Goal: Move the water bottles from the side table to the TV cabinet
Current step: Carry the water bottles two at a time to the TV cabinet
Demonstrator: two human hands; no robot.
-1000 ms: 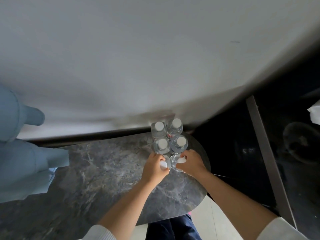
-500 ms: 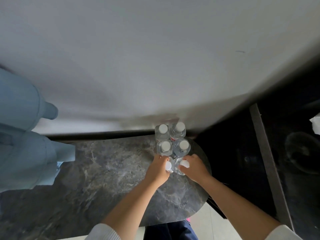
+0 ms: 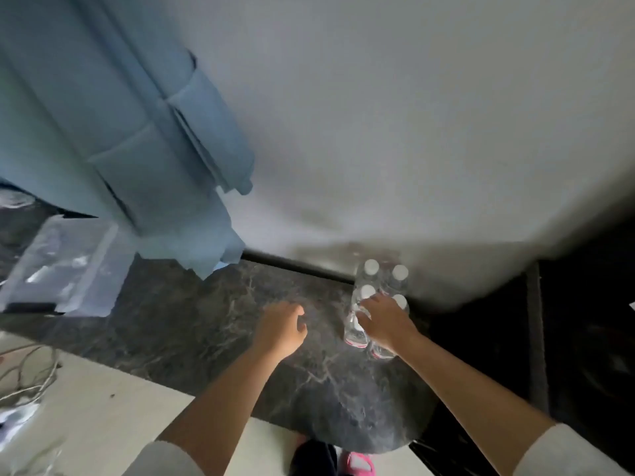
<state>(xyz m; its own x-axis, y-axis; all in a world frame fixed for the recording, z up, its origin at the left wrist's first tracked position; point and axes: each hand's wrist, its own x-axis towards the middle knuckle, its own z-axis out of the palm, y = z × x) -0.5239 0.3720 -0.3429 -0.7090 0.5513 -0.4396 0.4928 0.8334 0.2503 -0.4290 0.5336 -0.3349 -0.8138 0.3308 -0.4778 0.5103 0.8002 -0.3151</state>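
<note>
a cluster of clear water bottles (image 3: 379,297) with white caps stands upright on the dark marble top (image 3: 192,321), at its far right end, close to the white wall (image 3: 412,115). four caps show plainly in two rows; two nearer bottles sit under the right hand, their caps mostly hidden, red-edged labels visible low on their sides. the right hand (image 3: 385,319) lies over the near part of the cluster, fingers spread and bent down onto the tops of the two front bottles; it touches them, but motion blur keeps me from saying whether it truly grips one. the left hand (image 3: 281,329) hovers above bare marble just left of the bottles, apart from them, fingers loosely curled, holding nothing. the two hands are separated, the front-left bottle lying between them. both forearms are bare, white sleeves (image 3: 563,455) at the frame's bottom edge. a pale blue garment (image 3: 120,115) hangs at upper left, its hem reaching the marble. a clear plastic package (image 3: 65,269) rests on the marble at far left. pale cables (image 3: 27,379) lie on the light floor at lower left. a pink slipper (image 3: 359,463) shows at bottom centre. dark area to the right of the marble, detail unreadable.
</note>
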